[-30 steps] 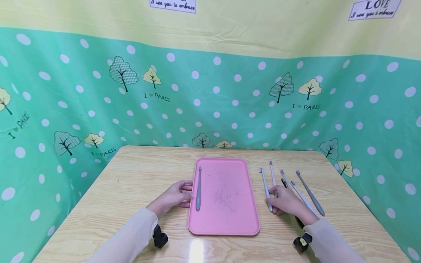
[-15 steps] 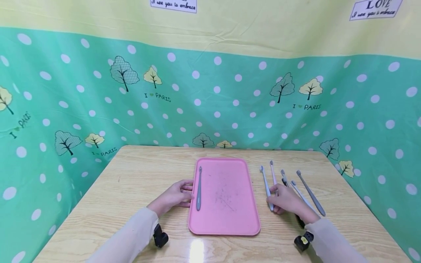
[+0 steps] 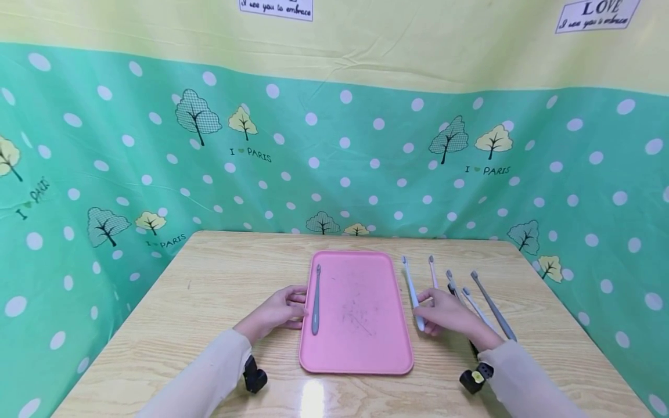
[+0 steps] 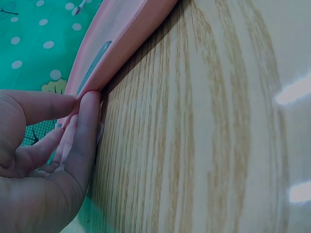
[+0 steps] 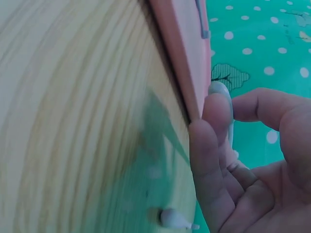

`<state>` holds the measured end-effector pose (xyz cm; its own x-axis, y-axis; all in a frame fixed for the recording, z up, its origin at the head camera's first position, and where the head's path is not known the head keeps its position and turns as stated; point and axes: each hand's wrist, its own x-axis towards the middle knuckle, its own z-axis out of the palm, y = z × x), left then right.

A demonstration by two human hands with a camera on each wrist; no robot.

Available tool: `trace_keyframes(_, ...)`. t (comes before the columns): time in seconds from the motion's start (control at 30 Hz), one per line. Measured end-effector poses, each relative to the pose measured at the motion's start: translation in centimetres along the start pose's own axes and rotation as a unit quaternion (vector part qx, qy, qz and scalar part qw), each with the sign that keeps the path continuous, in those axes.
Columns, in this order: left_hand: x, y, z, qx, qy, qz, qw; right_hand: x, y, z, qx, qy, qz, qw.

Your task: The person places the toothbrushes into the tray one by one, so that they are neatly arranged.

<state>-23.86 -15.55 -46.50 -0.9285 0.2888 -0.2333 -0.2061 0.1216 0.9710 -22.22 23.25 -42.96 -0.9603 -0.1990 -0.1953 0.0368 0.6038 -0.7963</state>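
A pink tray (image 3: pixel 355 348) lies flat on the table, with one grey toothbrush (image 3: pixel 316 305) lengthwise along its left side. My left hand (image 3: pixel 277 313) pinches the tray's left rim; the left wrist view shows thumb and finger at the edge (image 4: pixel 121 63). Between the thumb and fingers of my right hand (image 3: pixel 449 313) is the lower handle of a light blue toothbrush (image 3: pixel 410 281). Its head points to the far side, just right of the tray. In the right wrist view the handle end (image 5: pixel 221 89) shows close to the tray's side.
Right of my right hand lie several toothbrushes: a pink one (image 3: pixel 432 271), a grey one (image 3: pixel 493 305), a light blue one (image 3: pixel 478 305) and others partly under the forearm. A polka-dot curtain (image 3: pixel 345 157) hangs behind the wooden table (image 3: pixel 225 261).
My right hand has moved left with the light blue toothbrush, from beside the pink toothbrush toward the tray's right edge. The left hand and tray have stayed in place.
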Motion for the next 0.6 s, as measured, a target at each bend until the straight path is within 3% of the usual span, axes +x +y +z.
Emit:
trace_keyframes(0.3, -0.1, 0.2, 0.1, 0.004, 0.002, -0.002, 1.0, 0.4, -1.3, 0.9, 0.045, -0.041, -0.019, 0.998)
trace_keyframes(0.6, -0.3, 0.3, 0.2, 0.016, 0.007, -0.011, 0.9998, 1.5, -2.7, 2.5, 0.094, -0.104, -0.042, 0.9892)
